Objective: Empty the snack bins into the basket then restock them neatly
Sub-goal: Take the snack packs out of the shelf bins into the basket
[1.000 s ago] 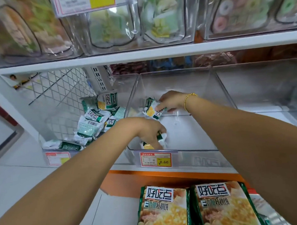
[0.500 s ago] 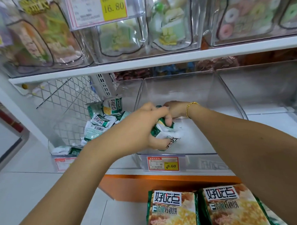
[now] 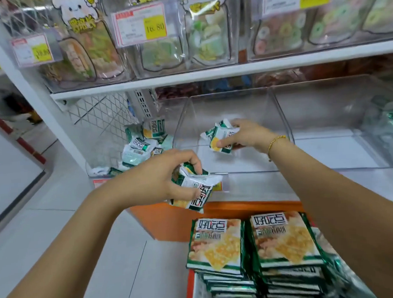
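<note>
Your left hand (image 3: 160,177) is out in front of the clear middle bin (image 3: 233,133), fingers clamped on a small bunch of green-and-white snack packets (image 3: 196,191); the packets hang just ahead of the bin's front lip, above the orange ledge (image 3: 238,209). Your right hand (image 3: 244,134), with a gold bracelet (image 3: 275,143) at the wrist, is inside that same bin, closed around a second bunch of packets (image 3: 217,136) held just above the bin floor. Apart from what that hand holds, the floor of the middle bin shows bare plastic.

To the left, the neighbouring bin (image 3: 95,169) against the wire mesh panel (image 3: 99,112) holds a loose pile of the same small packets (image 3: 143,144), lying at all angles. To the right, a third clear bin (image 3: 338,111) has something green and white at its far right edge, but glare and blur make it hard to say what.

Below your arms, at the bottom of the view, two neat stacks of larger green snack bags (image 3: 253,243) sit side by side in a white basket (image 3: 200,290) with a red-orange rim. The white shelf (image 3: 210,74) above carries clear bins of other sweets, and a price tag (image 3: 140,24) with a yellow patch reads 16.80.
</note>
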`<state>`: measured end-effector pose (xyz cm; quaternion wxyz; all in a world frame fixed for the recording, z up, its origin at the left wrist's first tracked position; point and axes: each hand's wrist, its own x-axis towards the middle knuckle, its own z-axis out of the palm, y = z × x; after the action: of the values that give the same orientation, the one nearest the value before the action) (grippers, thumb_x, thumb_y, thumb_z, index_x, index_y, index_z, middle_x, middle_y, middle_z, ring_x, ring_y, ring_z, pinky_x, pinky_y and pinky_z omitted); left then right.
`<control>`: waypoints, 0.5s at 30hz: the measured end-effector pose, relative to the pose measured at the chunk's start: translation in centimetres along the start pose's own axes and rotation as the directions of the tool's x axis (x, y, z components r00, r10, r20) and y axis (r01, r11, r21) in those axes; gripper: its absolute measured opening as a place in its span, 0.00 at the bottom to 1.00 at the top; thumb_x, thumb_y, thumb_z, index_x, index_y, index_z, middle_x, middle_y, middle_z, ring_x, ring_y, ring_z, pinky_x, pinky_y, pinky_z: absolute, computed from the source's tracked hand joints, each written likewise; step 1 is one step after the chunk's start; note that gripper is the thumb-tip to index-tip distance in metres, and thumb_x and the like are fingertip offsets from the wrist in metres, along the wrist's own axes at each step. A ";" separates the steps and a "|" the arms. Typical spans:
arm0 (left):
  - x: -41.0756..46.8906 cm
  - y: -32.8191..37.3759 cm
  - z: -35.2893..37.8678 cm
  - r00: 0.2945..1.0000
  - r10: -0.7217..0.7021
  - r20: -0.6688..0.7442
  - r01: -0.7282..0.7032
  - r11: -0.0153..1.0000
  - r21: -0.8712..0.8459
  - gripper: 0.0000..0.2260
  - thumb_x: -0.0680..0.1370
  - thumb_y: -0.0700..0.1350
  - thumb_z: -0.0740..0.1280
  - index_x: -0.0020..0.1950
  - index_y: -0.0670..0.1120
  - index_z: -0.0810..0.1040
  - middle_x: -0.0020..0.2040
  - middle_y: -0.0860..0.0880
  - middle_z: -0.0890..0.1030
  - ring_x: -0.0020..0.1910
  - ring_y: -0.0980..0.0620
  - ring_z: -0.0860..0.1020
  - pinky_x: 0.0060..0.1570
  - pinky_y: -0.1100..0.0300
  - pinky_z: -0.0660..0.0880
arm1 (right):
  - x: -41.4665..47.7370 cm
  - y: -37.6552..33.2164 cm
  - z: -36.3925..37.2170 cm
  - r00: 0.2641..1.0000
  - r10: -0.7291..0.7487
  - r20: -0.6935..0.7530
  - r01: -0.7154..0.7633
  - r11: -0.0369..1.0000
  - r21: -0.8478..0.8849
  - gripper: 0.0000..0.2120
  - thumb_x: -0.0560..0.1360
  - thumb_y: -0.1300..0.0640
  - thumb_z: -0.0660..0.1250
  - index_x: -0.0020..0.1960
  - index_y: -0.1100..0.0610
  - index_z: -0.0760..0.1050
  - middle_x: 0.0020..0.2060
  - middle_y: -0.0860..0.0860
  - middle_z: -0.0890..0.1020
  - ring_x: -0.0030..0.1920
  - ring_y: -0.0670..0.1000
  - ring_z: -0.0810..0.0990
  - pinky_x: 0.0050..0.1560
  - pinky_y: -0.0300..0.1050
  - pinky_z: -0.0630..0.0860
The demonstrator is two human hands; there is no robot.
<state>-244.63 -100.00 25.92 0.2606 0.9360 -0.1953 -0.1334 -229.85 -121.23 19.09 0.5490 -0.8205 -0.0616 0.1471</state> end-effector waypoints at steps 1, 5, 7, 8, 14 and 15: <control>-0.4 0.6 0.7 0.997 -0.020 0.081 0.018 1.000 0.018 0.12 0.70 0.55 0.73 0.50 0.59 0.74 0.44 0.53 0.74 0.35 0.54 0.73 0.35 0.59 0.73 | -2.1 -0.5 -0.3 0.999 -0.035 -0.008 0.035 0.999 0.035 0.30 0.64 0.59 0.79 0.62 0.57 0.71 0.57 0.54 0.79 0.50 0.51 0.80 0.49 0.43 0.80; -0.8 2.5 5.8 0.923 -0.124 0.365 0.065 0.984 0.168 0.11 0.71 0.53 0.73 0.50 0.57 0.74 0.36 0.60 0.72 0.31 0.61 0.70 0.30 0.65 0.65 | -11.8 -0.4 -2.3 0.986 -0.165 -0.035 0.163 0.984 -0.069 0.27 0.61 0.51 0.80 0.57 0.53 0.73 0.52 0.46 0.80 0.50 0.47 0.80 0.47 0.40 0.78; -0.5 2.4 9.0 0.874 -0.159 0.459 0.054 0.971 0.233 0.14 0.71 0.54 0.72 0.54 0.56 0.74 0.39 0.58 0.71 0.35 0.58 0.71 0.35 0.59 0.66 | -16.6 1.0 -3.2 0.982 -0.185 -0.034 0.178 0.974 -0.142 0.28 0.60 0.47 0.79 0.57 0.49 0.74 0.51 0.43 0.81 0.51 0.45 0.80 0.51 0.42 0.77; -0.5 2.4 10.6 0.840 -0.185 0.510 0.054 0.964 0.262 0.16 0.72 0.54 0.72 0.57 0.55 0.73 0.41 0.57 0.71 0.37 0.55 0.71 0.36 0.59 0.65 | -18.9 1.9 -3.5 0.986 -0.167 -0.021 0.162 0.975 -0.151 0.27 0.60 0.46 0.79 0.56 0.46 0.74 0.50 0.42 0.81 0.50 0.44 0.80 0.51 0.42 0.77; -2.4 1.5 19.6 0.684 -0.319 0.656 0.081 0.927 0.367 0.24 0.76 0.53 0.68 0.68 0.46 0.68 0.59 0.39 0.74 0.54 0.41 0.74 0.43 0.53 0.70 | -26.0 9.6 -1.2 0.939 0.189 0.286 -0.029 0.875 -0.482 0.37 0.62 0.40 0.76 0.66 0.50 0.68 0.61 0.43 0.73 0.62 0.50 0.73 0.62 0.48 0.72; -2.7 1.3 20.9 0.702 -0.319 0.637 0.115 0.933 0.341 0.24 0.76 0.53 0.68 0.68 0.46 0.68 0.59 0.37 0.74 0.55 0.39 0.74 0.46 0.49 0.71 | -26.0 11.2 0.0 0.919 0.249 0.304 -0.049 0.841 -0.539 0.40 0.64 0.39 0.76 0.69 0.52 0.65 0.64 0.45 0.71 0.64 0.51 0.71 0.63 0.49 0.71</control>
<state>-254.76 -108.97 9.68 0.0200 0.8641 -0.1808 -0.4693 -255.24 -132.44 13.33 0.2717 -0.8989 -0.1341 0.3166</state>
